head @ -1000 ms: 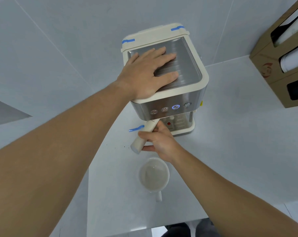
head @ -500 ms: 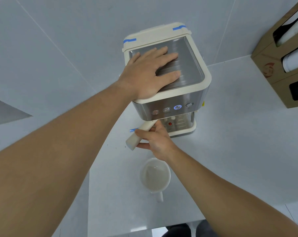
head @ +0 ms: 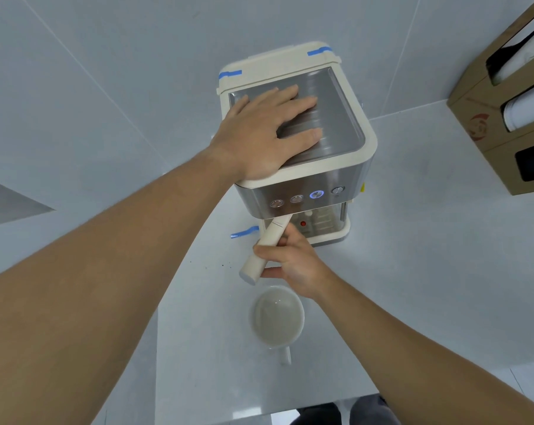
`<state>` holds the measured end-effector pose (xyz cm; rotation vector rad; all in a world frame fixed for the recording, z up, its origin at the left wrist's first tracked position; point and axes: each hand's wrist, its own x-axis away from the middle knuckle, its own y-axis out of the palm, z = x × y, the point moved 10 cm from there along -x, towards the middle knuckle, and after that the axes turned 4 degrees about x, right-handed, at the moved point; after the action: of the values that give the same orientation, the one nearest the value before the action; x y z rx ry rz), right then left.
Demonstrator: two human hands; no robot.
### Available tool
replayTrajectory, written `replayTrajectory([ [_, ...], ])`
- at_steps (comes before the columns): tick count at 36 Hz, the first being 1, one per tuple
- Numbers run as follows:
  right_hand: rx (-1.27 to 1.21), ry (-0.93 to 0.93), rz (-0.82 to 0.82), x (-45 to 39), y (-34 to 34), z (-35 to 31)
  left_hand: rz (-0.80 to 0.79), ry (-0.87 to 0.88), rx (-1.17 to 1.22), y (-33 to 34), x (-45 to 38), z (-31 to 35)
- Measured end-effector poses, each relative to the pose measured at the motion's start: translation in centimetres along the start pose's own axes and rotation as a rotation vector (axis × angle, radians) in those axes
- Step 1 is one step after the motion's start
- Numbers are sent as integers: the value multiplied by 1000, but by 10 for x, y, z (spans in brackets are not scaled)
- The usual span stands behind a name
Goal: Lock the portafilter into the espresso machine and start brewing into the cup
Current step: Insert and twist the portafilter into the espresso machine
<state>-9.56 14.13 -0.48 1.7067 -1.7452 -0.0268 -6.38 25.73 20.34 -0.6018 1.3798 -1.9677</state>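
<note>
Cream handle gripped under the machine

Cream portafilter [head: 267, 245] handle slants from under the espresso machine [head: 302, 176] toward seven o'clock, the right hand [head: 293, 265] wrapped around it. The left hand [head: 262, 139] lies spread flat on the machine's top. At six o'clock, the cup [head: 276, 317] sits on the counter [head: 413, 286].

The head of the portafilter [head: 267, 245] is hidden under the espresso machine [head: 296, 167], just beyond the right hand [head: 293, 265]; only its cream handle shows, so whether it is seated cannot be told. That hand's grip covers the handle's middle. Under the left hand [head: 259, 139], part of the machine's ribbed top is covered. The button markings above the right grip are too small to read. Far right of both hands, a cardboard dispenser [head: 486, 124] is cut off by the edge, its contents unclear. Near the bottom edge, dark shapes below the table [head: 413, 271] cannot be identified.
</note>
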Motion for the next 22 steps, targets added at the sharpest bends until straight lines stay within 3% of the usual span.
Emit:
replayTrajectory([
  [22,-307,-134,223,-34,40,-9,19,13,7,-1,-2,-1],
])
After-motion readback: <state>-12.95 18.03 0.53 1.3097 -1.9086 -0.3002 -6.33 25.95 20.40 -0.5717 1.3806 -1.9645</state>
